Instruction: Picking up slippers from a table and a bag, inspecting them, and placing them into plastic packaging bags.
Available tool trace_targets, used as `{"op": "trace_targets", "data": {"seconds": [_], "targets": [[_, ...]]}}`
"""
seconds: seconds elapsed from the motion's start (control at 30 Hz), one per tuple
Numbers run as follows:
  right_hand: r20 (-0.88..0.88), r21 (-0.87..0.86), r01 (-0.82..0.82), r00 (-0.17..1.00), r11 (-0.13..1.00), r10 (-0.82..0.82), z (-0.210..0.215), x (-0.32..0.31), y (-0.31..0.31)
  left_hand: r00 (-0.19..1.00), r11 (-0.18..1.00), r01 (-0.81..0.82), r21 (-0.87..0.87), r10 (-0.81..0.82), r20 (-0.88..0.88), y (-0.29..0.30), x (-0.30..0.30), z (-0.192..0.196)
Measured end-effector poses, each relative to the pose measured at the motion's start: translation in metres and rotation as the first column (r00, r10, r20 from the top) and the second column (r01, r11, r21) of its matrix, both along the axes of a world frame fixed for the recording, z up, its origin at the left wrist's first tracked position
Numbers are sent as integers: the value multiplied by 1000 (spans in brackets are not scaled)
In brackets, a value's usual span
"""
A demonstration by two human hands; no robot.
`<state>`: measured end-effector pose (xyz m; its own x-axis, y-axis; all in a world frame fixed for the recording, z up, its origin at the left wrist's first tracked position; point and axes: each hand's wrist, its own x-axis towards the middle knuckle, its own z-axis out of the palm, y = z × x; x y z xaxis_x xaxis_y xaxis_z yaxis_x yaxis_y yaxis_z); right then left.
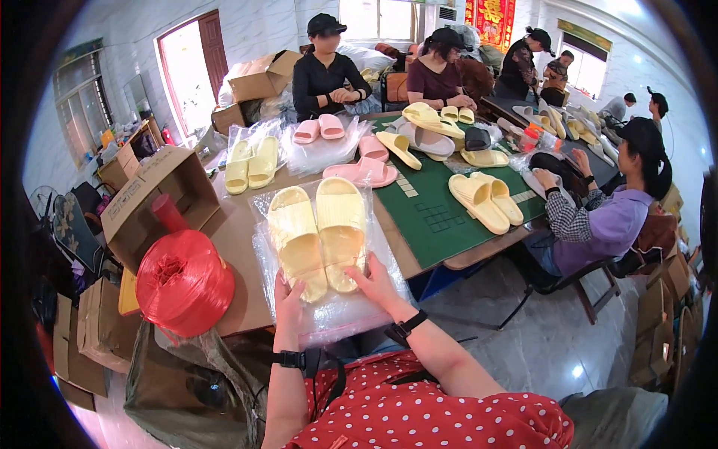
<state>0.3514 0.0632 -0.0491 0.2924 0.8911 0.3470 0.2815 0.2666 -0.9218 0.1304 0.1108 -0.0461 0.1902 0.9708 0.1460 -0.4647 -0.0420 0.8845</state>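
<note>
A pair of pale yellow slide slippers (pixel 317 236) lies side by side, toes pointing away from me, over a stack of clear plastic bags (pixel 387 258) at the table's near edge. My left hand (pixel 289 299) grips the heel of the left slipper, thumb on top. On the other side, my right hand (pixel 380 287) holds the right slipper's heel, its thumb over the footbed. The fingers under both heels are partly hidden. Whether a sheet of plastic covers the pair, I cannot tell.
Left of the bags stand a red twine roll (pixel 185 283) and an open cardboard box (pixel 161 202). Bagged yellow slippers (pixel 251 163) and pink slippers (pixel 362 173) lie farther back. More yellow slippers (pixel 486 202) rest on a green mat (pixel 430 243). Several people sit around the tables.
</note>
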Motion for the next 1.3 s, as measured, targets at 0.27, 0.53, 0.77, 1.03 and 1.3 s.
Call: {"op": "trace_targets", "data": {"seconds": [0.27, 0.53, 0.77, 1.03, 1.3], "targets": [[19, -11, 3, 1000, 1000, -2, 7, -2, -5, 1000, 1000, -2, -17, 3, 18, -3, 2, 2], [15, 22, 4, 1000, 1000, -4, -4, -2, 0, 999, 1000, 24, 19, -25, 31, -1, -1, -1], [71, -38, 21, 997, 999, -18, -2, 0, -1, 999, 1000, 18, -17, -17, 39, 1, -2, -5], [60, -25, 17, 998, 1000, -15, 4, -2, -3, 997, 999, 43, 6, -43, 56, 1, -2, -4], [53, -88, 3, 999, 996, 1, 13, -2, -8, 999, 1000, 24, 3, -24, 34, -1, 0, -1]]}}
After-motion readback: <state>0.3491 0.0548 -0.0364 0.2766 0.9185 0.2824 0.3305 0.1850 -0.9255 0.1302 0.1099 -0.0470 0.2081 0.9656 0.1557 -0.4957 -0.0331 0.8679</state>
